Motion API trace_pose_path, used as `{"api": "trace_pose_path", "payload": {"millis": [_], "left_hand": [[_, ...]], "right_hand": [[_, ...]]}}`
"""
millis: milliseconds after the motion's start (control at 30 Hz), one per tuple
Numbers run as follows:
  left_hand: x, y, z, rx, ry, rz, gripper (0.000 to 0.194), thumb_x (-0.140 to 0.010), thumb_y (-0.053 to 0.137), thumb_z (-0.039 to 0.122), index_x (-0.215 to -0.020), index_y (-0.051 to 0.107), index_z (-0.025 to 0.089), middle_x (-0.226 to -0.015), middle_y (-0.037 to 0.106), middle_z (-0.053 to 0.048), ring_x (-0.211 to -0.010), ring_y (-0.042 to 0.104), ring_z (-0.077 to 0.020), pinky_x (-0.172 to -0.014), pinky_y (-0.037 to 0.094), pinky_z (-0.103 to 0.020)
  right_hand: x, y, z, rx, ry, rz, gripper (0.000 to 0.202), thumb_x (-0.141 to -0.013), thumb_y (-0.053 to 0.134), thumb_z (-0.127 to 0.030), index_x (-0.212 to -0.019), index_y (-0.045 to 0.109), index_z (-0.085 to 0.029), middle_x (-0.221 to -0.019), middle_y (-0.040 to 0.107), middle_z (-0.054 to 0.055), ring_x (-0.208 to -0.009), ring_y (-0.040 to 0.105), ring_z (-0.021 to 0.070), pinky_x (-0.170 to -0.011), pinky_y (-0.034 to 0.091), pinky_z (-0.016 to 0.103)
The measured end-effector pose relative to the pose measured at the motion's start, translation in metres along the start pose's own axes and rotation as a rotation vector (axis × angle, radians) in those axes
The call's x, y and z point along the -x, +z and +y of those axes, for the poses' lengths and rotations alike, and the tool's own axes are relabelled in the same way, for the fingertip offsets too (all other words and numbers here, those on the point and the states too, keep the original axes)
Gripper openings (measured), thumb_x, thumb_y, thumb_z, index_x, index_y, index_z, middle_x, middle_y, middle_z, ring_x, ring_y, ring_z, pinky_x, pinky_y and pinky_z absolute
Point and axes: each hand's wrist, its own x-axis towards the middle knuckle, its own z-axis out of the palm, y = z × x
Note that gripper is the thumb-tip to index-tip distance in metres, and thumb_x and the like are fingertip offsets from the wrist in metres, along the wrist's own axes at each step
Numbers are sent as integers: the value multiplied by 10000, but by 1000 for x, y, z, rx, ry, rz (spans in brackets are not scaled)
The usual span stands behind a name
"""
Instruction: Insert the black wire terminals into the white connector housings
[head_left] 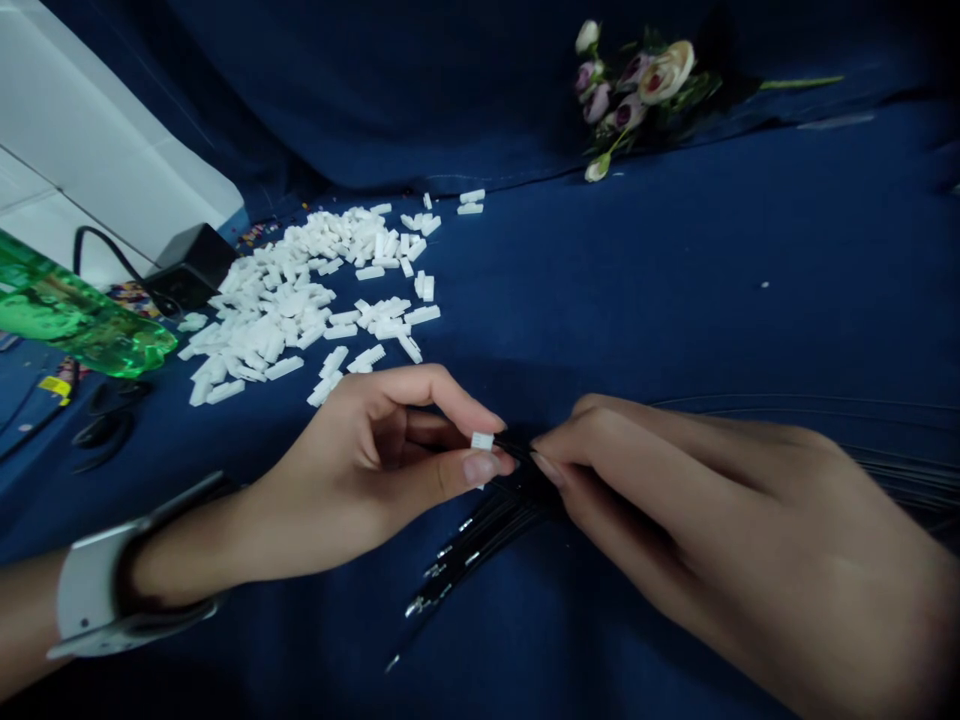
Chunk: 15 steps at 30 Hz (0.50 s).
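Between the thumb and fingertips of my left hand (pixel 397 460) is a small white connector housing (pixel 482 440). Black wires (pixel 511 445) run from its right side to my right hand (pixel 675 500), whose thumb and forefinger pinch them. Below the hands lies a bundle of black wires with shiny metal terminals (pixel 442 575) at their ends. More lengths of black wire (pixel 892 470) stretch out to the right, partly hidden behind my right hand. How far the wires sit inside the housing is too small to tell.
A spread pile of white connector housings (pixel 292 290) lies at the upper left on the dark blue cloth (pixel 675 280). Beside it are a green bottle (pixel 90 310), a black power adapter (pixel 191 265) and a cable with a yellow tag (pixel 56 388). Artificial flowers (pixel 637 90) lie at the back.
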Motion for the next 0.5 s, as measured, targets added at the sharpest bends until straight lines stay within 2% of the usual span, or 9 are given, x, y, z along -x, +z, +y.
{"api": "trace_pose_path", "payload": {"millis": [233,500], "left_hand": [[1,0,1,-16,-14,9,46,-774,706,171,-796,666,172,-742,715,8,-733,703,-123,-701,584,-217],[3,-1,-1,3,-12,-20,62,-759,716,143,-790,683,184,-723,699,15,-699,680,-93,-642,547,-152]], "right_hand": [[3,0,2,-11,-2,-5,143,-833,430,-45,-872,511,-156,-713,509,-31,-544,447,56,-467,309,203],[3,-1,1,-3,-26,-12,141,-842,423,-54,-852,518,-158,-688,480,-28,-515,417,65,-448,290,217]]}}
